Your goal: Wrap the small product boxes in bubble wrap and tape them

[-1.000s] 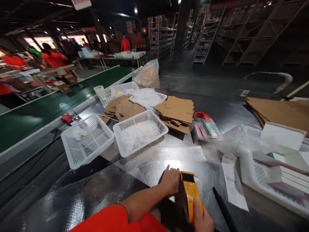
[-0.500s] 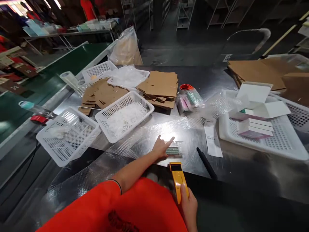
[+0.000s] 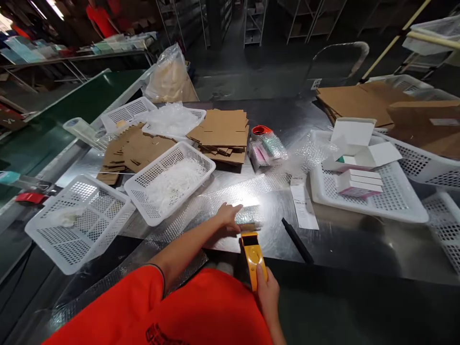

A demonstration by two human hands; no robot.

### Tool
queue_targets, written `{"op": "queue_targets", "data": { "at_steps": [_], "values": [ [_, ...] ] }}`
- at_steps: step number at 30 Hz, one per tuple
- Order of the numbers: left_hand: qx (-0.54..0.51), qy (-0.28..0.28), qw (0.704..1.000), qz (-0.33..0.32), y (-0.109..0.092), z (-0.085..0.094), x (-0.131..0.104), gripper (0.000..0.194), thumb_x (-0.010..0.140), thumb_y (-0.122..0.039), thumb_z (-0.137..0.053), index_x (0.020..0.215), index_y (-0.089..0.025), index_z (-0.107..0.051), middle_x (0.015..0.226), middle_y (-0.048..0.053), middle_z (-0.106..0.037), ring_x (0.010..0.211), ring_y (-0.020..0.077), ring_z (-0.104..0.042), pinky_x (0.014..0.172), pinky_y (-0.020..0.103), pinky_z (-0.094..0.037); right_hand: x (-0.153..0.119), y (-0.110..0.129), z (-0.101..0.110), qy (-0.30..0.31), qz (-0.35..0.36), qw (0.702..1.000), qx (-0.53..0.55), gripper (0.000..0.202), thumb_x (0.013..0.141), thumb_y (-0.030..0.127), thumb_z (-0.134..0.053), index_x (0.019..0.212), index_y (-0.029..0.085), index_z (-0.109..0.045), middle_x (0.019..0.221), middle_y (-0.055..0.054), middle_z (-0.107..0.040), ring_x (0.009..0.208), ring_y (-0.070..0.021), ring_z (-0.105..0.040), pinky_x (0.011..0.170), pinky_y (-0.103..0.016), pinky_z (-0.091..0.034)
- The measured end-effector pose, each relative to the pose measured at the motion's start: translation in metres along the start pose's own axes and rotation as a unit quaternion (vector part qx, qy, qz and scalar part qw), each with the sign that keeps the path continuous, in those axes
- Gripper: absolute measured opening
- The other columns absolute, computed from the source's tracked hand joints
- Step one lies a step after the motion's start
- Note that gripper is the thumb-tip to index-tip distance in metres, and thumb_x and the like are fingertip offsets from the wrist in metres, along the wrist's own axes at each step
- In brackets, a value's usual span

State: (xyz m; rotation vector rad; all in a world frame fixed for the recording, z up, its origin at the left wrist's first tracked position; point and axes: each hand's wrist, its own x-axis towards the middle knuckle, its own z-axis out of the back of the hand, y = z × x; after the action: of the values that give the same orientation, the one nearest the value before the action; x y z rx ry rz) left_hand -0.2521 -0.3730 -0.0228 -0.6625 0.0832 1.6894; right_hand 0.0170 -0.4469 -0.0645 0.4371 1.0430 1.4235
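Observation:
On the shiny metal table lies a small greenish package [image 3: 250,215], covered in clear bubble wrap. My left hand [image 3: 227,216] grips its left end, with the index finger along the far side and the thumb at the near side. A yellow tape dispenser [image 3: 253,258] is in my right hand [image 3: 266,287], its dark front end just short of the package's near edge. Bubble wrap [image 3: 201,203] stretches away under and left of my left forearm. To the right rest a black pen-like stick [image 3: 297,241] and a printed paper slip [image 3: 304,203].
White baskets stand left, one with shredded filler [image 3: 170,184], another nearly bare [image 3: 79,220]. Flat cardboard [image 3: 223,127], an orange tape roll [image 3: 261,130] and wrapped boxes [image 3: 268,149] lie behind. A white basket [image 3: 398,191] with small boxes [image 3: 360,183] is at right.
Bubble wrap now covers the green item, and my left fingers have closed in on its left end. The tape dispenser is nearer the package. The whole view has shifted, with things further left.

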Motion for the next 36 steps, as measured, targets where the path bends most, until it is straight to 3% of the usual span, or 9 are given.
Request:
{"op": "queue_targets", "data": {
  "at_steps": [3, 5, 9, 12, 15, 18, 22, 28, 36],
  "values": [
    [-0.029, 0.016, 0.999, 0.004, 0.02, 0.025, 0.015, 0.09, 0.071, -0.048, -0.083, 0.147, -0.017, -0.047, 0.135, 0.01, -0.065, 0.119, 0.0288, -0.063, 0.101, 0.037, -0.049, 0.022, 0.028, -0.005, 0.025, -0.001, 0.999, 0.032, 0.066, 0.077, 0.084, -0.038, 0.068, 0.022, -0.06, 0.062, -0.007, -0.065, 0.057, -0.0209, -0.058, 0.055, -0.03, -0.046],
    [-0.019, -0.02, 0.999, 0.019, 0.028, 0.033, 0.016, 0.089, 0.075, -0.047, -0.08, 0.149, -0.014, -0.043, 0.147, 0.017, -0.055, 0.131, 0.033, -0.056, 0.107, 0.042, -0.046, 0.037, 0.042, -0.009, 0.018, -0.002, 0.999, 0.028, 0.069, 0.074, 0.088, -0.037, 0.067, 0.022, -0.059, 0.063, -0.008, -0.066, 0.059, -0.0221, -0.059, 0.058, -0.032, -0.045],
    [0.019, -0.08, 0.996, -0.016, 0.02, 0.018, 0.008, 0.098, 0.074, -0.037, -0.08, 0.156, -0.018, -0.03, 0.163, 0.021, -0.031, 0.151, 0.0367, -0.028, 0.123, 0.056, -0.021, 0.057, 0.061, -0.015, 0.016, 0.004, 1.0, 0.027, 0.072, 0.073, 0.089, -0.036, 0.067, 0.022, -0.059, 0.063, -0.009, -0.066, 0.061, -0.0232, -0.059, 0.059, -0.033, -0.044],
    [0.067, -0.088, 0.994, -0.006, 0.006, -0.001, 0.012, 0.108, 0.067, -0.031, -0.083, 0.156, -0.015, -0.024, 0.156, 0.025, -0.04, 0.148, 0.0385, -0.034, 0.122, 0.063, -0.015, 0.064, 0.07, -0.017, 0.014, 0.007, 0.999, 0.029, 0.073, 0.072, 0.091, -0.036, 0.065, 0.022, -0.058, 0.061, -0.009, -0.064, 0.06, -0.022, -0.057, 0.057, -0.033, -0.042],
    [0.077, -0.103, 0.991, 0.033, -0.003, -0.006, 0.021, 0.096, 0.07, -0.024, -0.077, 0.153, -0.009, -0.03, 0.141, 0.024, -0.055, 0.135, 0.0361, -0.05, 0.121, 0.057, -0.022, 0.064, 0.074, -0.014, 0.023, 0.006, 0.999, 0.024, 0.075, 0.07, 0.093, -0.034, 0.064, 0.022, -0.056, 0.059, -0.008, -0.061, 0.058, -0.0208, -0.054, 0.057, -0.032, -0.041],
    [0.053, -0.095, 0.993, 0.037, -0.011, -0.005, 0.018, 0.082, 0.076, -0.032, -0.073, 0.146, -0.005, -0.041, 0.127, 0.022, -0.064, 0.121, 0.0348, -0.059, 0.116, 0.05, -0.034, 0.055, 0.068, 0.001, 0.033, -0.007, 0.999, 0.019, 0.076, 0.07, 0.094, -0.034, 0.063, 0.022, -0.057, 0.059, -0.007, -0.06, 0.058, -0.0209, -0.054, 0.057, -0.032, -0.042],
    [0.033, -0.066, 0.997, 0.034, -0.025, -0.021, -0.005, 0.086, 0.07, -0.046, -0.077, 0.141, -0.007, -0.048, 0.119, 0.02, -0.067, 0.106, 0.0341, -0.064, 0.097, 0.045, -0.049, 0.035, 0.052, 0.029, 0.072, -0.044, 0.996, 0.024, 0.073, 0.072, 0.087, -0.043, 0.072, 0.018, -0.066, 0.065, -0.008, -0.066, 0.062, -0.022, -0.058, 0.056, -0.03, -0.044],
    [0.031, -0.089, 0.995, 0.016, -0.033, -0.046, -0.019, 0.086, 0.07, -0.045, -0.079, 0.142, -0.011, -0.046, 0.136, 0.02, -0.058, 0.125, 0.0361, -0.054, 0.114, 0.051, -0.035, 0.018, 0.035, 0.036, 0.085, -0.06, 0.994, 0.025, 0.069, 0.074, 0.085, -0.043, 0.07, 0.019, -0.064, 0.062, -0.006, -0.063, 0.058, -0.0204, -0.057, 0.053, -0.03, -0.043],
    [-0.017, 0.017, 0.996, 0.085, -0.036, -0.028, -0.004, 0.102, 0.053, -0.037, -0.094, 0.138, -0.015, -0.044, 0.135, 0.021, -0.057, 0.125, 0.0371, -0.055, 0.109, 0.044, -0.04, -0.014, -0.012, 0.044, 0.09, -0.075, 0.992, 0.037, 0.071, 0.072, 0.088, -0.047, 0.073, 0.019, -0.066, 0.063, -0.006, -0.065, 0.06, -0.0213, -0.058, 0.053, -0.03, -0.046]
  ]
}}
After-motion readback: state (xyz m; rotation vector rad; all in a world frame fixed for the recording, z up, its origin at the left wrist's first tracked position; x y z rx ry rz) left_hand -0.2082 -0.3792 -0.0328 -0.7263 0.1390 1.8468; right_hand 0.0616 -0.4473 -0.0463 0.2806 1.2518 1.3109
